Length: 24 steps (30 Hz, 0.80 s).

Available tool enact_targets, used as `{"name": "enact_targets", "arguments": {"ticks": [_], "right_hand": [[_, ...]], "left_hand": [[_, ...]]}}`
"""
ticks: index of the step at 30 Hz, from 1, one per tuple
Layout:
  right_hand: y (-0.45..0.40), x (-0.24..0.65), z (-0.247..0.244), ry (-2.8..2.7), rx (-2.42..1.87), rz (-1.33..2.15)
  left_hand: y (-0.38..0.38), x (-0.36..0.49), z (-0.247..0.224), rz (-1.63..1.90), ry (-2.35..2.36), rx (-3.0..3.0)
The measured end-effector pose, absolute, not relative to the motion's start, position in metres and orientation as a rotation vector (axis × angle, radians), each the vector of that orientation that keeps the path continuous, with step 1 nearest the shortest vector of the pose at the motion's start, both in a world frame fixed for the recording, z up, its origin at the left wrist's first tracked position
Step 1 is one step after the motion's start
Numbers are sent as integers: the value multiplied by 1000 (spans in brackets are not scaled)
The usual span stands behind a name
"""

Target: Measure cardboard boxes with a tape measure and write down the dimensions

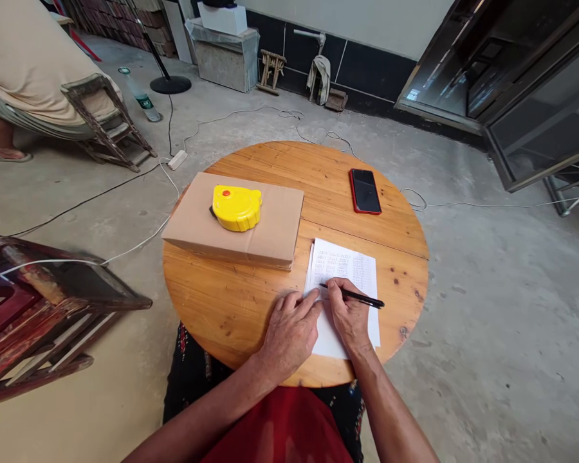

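Observation:
Handwritten lines cover the upper part of a white paper stack (347, 263) on the round wooden table (241, 302). My right hand (348, 315) grips a black pen (361, 297), its tip touching the sheet near the left edge, below the writing. Flat at the left edge of the paper lies my left hand (292, 328), holding nothing, fingers extended, fingertips on the sheet and close to the pen tip. Left of the paper is a closed cardboard box (275, 225) with a yellow tape measure (237, 207) on top.
A phone in a red case (365, 191) lies at the table's back right. Wooden chairs (110, 122) stand left, one with a seated person (33, 64). A bottle (142, 96), a stand base (170, 84) and cables are on the floor.

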State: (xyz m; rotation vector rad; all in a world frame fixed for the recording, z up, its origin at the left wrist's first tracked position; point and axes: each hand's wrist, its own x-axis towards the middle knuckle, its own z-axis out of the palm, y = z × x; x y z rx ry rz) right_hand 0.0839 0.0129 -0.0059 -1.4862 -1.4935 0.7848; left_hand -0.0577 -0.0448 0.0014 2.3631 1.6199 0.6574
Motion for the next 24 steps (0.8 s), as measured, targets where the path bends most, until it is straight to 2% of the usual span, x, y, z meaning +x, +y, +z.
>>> {"name": "enact_targets", "arguments": {"ticks": [24], "right_hand": [[12,82,-3,-1504,-1482,788]], "left_hand": [[-44,-58,2,659,1613,2359]]}}
